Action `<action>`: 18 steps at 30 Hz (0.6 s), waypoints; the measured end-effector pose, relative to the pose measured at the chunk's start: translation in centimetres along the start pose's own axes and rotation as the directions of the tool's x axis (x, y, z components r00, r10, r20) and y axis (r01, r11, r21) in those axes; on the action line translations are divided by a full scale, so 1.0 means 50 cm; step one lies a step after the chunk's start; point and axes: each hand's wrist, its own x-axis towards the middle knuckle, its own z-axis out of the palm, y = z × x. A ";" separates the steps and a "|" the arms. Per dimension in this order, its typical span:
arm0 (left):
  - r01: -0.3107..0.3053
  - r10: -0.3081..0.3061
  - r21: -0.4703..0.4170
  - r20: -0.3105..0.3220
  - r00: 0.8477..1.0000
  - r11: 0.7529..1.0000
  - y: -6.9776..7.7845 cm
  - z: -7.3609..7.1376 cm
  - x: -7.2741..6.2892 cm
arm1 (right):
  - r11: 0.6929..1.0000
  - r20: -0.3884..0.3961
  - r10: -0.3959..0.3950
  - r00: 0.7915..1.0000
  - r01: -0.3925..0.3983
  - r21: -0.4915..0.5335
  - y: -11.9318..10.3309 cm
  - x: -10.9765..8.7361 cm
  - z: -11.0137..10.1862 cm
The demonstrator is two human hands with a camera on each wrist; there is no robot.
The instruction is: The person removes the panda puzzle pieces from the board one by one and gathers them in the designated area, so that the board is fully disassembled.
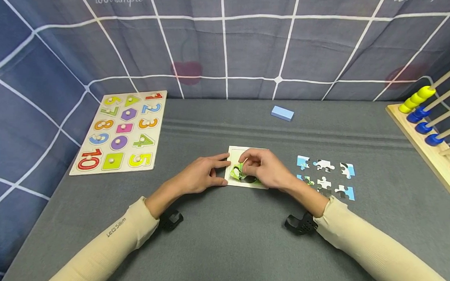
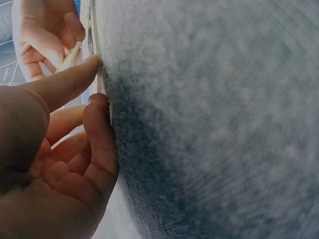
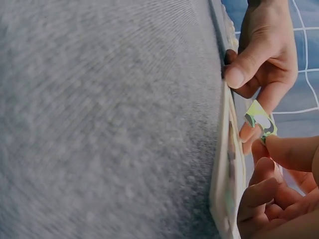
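A shallow puzzle board with a pale frame (image 1: pixel 249 149) lies flat in the middle of the table. My right hand (image 1: pixel 267 169) pinches a jigsaw piece (image 1: pixel 237 173) between thumb and fingertips over this board. Green, white and dark patches show on the piece (image 3: pixel 261 119), which tilts up above the frame in the right wrist view. At the board's left edge, my left hand (image 1: pixel 196 175) rests its extended thumb and fingers against the frame. The left thumb (image 2: pixel 75 82) meets the edge in the left wrist view. My right hand hides part of the board's inside.
Several loose jigsaw pieces (image 1: pixel 324 183) lie in rows to the right, partly behind my right forearm. A blue block (image 1: pixel 282 113) sits farther back. On the left is a number-and-shape peg board (image 1: pixel 124 128); a wooden bead abacus (image 1: pixel 428 145) stands far right. A checked curtain (image 1: pixel 251 45) hangs behind.
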 end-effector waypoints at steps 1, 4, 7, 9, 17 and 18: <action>0.001 -0.001 -0.001 0.001 1.000 1.000 0.000 0.000 0.000 | 1.000 -0.001 0.001 1.000 -0.001 -0.001 -0.001 -0.002 -0.002; 0.004 -0.004 -0.002 0.002 1.000 1.000 0.001 0.000 0.000 | 1.000 0.009 0.003 1.000 -0.003 -0.006 -0.011 -0.007 -0.011; 0.011 -0.011 0.002 0.003 1.000 1.000 0.001 0.000 -0.002 | 0.999 0.025 -0.007 1.000 0.008 -0.041 -0.021 -0.015 -0.021; 0.011 -0.011 0.006 0.003 1.000 1.000 0.000 0.000 -0.003 | 0.997 0.034 -0.014 0.999 0.017 -0.074 -0.025 -0.023 -0.029; 0.018 -0.019 0.011 0.005 1.000 1.000 0.001 0.001 -0.001 | 0.992 0.002 -0.004 1.000 0.004 -0.124 -0.023 -0.071 -0.060; 0.020 -0.020 0.010 0.005 1.000 1.000 0.001 0.001 -0.001 | 0.991 -0.004 0.003 1.000 -0.004 -0.136 -0.023 -0.078 -0.065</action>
